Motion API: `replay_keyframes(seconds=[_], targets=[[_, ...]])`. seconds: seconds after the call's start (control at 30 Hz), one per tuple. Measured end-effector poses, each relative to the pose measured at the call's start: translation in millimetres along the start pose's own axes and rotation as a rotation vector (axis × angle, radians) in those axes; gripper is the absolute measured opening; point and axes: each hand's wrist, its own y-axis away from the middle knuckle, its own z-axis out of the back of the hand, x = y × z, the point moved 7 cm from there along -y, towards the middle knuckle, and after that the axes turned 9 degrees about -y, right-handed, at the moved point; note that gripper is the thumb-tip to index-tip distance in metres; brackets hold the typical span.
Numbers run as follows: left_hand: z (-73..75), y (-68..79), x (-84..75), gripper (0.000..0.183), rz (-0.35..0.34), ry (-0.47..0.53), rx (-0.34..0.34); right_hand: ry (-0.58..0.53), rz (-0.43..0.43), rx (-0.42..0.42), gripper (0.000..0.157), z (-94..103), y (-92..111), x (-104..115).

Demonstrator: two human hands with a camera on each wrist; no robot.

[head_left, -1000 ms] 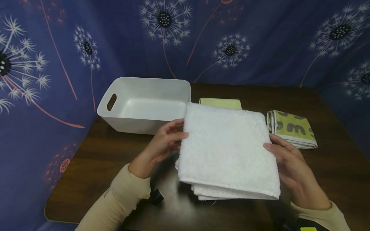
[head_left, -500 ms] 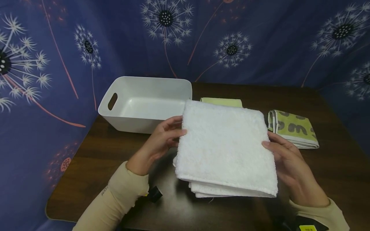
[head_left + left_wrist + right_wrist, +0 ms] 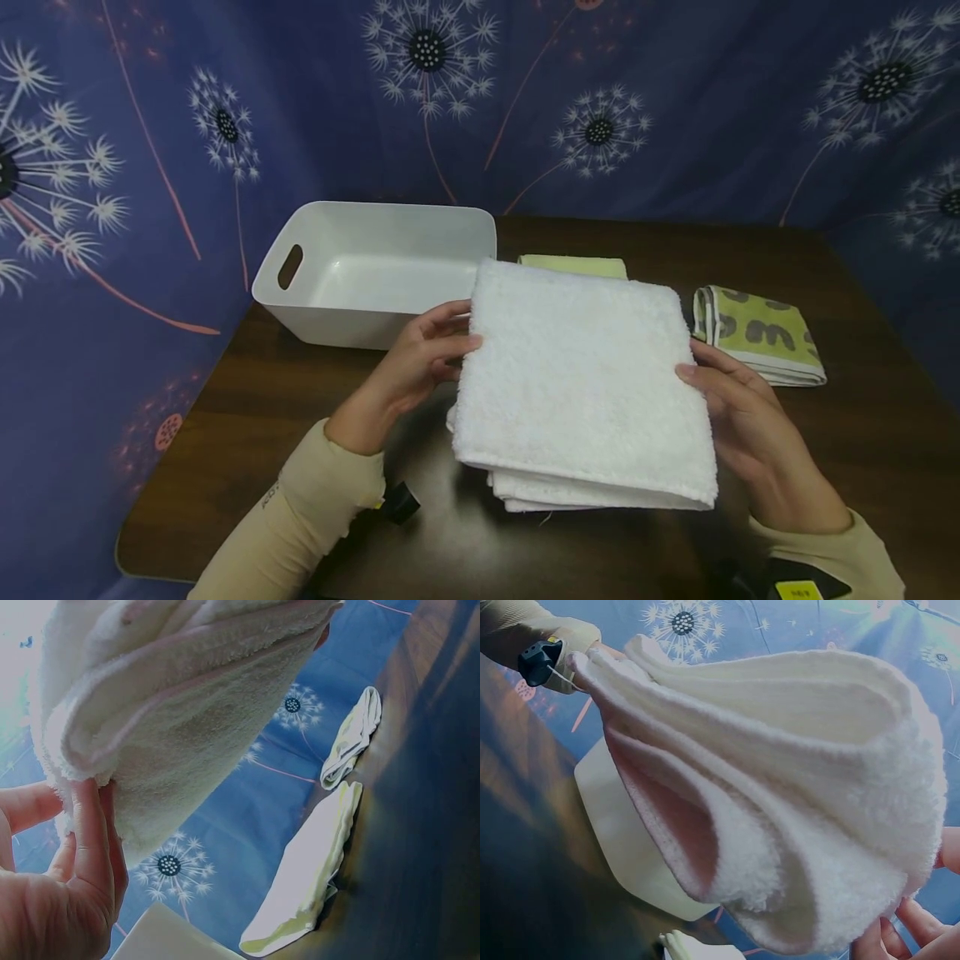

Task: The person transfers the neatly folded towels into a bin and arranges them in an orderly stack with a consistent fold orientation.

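A folded white fluffy towel [image 3: 585,383] is held up over the table between both hands. My left hand [image 3: 416,362] pinches its left edge, thumb on the upper face and fingers beneath. At the opposite edge, my right hand [image 3: 753,433] grips it the same way. Seen from the right wrist, the folded layers of the towel [image 3: 780,787] hang in loose loops. In the left wrist view, my left hand's fingers [image 3: 91,832] press against the underside of the towel's fold.
A white plastic bin [image 3: 352,327] with a handle slot stands at the back left, and nothing shows inside. Behind the towel lies a pale yellow folded cloth [image 3: 573,266], partly hidden. A green-and-grey patterned folded towel [image 3: 765,329] lies on the right of the dark wooden table [image 3: 247,450].
Both hands have shifted slightly left and up with the white towel, mostly in the first half second. Their hold is the same, and the bin and other cloths have stayed put.
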Motion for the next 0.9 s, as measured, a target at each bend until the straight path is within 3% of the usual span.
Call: replay_keyframes(seconds=[0.9], targets=[[2.8,-2.7,-3.2,0.049,0.002,-0.006,-0.001,0.003,-0.019,-0.038,0.031,0.1,-3.6,2.6]])
